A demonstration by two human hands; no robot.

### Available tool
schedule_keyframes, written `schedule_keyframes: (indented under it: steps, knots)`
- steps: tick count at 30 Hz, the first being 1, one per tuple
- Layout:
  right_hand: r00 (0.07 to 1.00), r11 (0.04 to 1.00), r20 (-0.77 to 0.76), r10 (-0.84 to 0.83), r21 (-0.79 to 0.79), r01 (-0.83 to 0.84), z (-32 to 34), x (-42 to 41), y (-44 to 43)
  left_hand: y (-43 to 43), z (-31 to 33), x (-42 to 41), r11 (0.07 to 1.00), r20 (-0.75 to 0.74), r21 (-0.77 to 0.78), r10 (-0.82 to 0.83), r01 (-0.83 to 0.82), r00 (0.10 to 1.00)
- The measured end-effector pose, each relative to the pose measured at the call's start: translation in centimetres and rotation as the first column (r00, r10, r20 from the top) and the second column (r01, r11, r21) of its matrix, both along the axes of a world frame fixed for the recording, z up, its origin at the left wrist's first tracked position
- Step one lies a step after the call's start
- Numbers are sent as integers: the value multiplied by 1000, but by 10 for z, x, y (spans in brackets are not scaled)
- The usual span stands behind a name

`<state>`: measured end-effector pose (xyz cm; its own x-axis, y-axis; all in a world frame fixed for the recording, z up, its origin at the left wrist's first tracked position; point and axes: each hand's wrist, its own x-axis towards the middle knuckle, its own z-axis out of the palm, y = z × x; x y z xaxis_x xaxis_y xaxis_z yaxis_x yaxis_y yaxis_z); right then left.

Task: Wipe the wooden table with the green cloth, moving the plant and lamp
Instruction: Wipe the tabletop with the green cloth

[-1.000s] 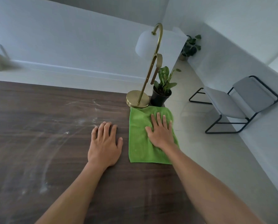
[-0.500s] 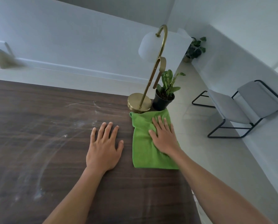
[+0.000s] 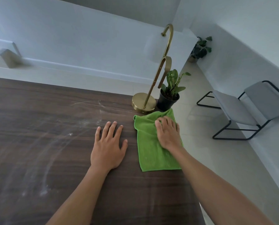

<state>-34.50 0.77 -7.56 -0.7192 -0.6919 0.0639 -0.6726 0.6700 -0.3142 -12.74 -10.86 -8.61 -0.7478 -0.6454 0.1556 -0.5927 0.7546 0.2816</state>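
Note:
The green cloth [image 3: 151, 153] lies on the dark wooden table [image 3: 54, 143] near its right edge, its far end bunched up. My right hand [image 3: 168, 133] rests on that bunched end with fingers curling into the fabric. My left hand [image 3: 108, 146] lies flat on the bare wood just left of the cloth, fingers spread, holding nothing. Just beyond the cloth, at the far right corner, stand a brass lamp [image 3: 144, 103] with a white shade and a small plant in a black pot [image 3: 168, 101]. The cloth's far edge almost touches the pot.
White dusty streaks [image 3: 80, 122] smear the wood left of my hands. Off the table's right edge the floor holds a grey chair [image 3: 242, 109] with a black frame. A second potted plant [image 3: 200, 47] stands on the floor by the far wall.
My right hand's fingers have gone from flat to curled, bunching the cloth's far end. The cloth has narrowed. My left hand stays flat in place.

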Motion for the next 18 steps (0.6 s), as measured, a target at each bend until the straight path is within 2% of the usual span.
schedule_keyframes:
  steps: [1, 3, 6, 8, 10, 13, 15, 18]
  knots:
    - [999, 999, 3, -40, 33, 40, -1, 0, -7, 0, 0, 0, 1000, 0, 0, -1, 1, 1000]
    - [999, 979, -6, -54, 197, 54, -3, 0, -17, 0, 0, 0, 1000, 1, 3, -2, 2, 1000]
    - [996, 945, 5, 94, 313, -90, -3, 7, -3, 0, 1, 1, 1000, 6, 2, -4, 4, 1000]
    - [980, 931, -1, 199, 312, -189, -1, 12, 17, -1, 2, 0, 1000, 0, 3, -1, 1, 1000]
    - [979, 930, 7, 203, 311, -195, -1, 11, 22, -1, 2, 0, 1000, -4, 10, 0, 0, 1000]
    - [999, 957, 40, 37, 286, -47, 2, 15, -10, -1, 2, 0, 1000, 3, 5, -3, 3, 1000]
    - [1000, 963, 0, -19, 268, 18, 2, 27, -29, -1, 2, 1, 1000, 8, 8, -4, 4, 1000]
    - [992, 953, -29, 125, 283, -112, -5, 33, -16, -1, 3, 1, 1000, 11, 12, -9, 9, 1000]
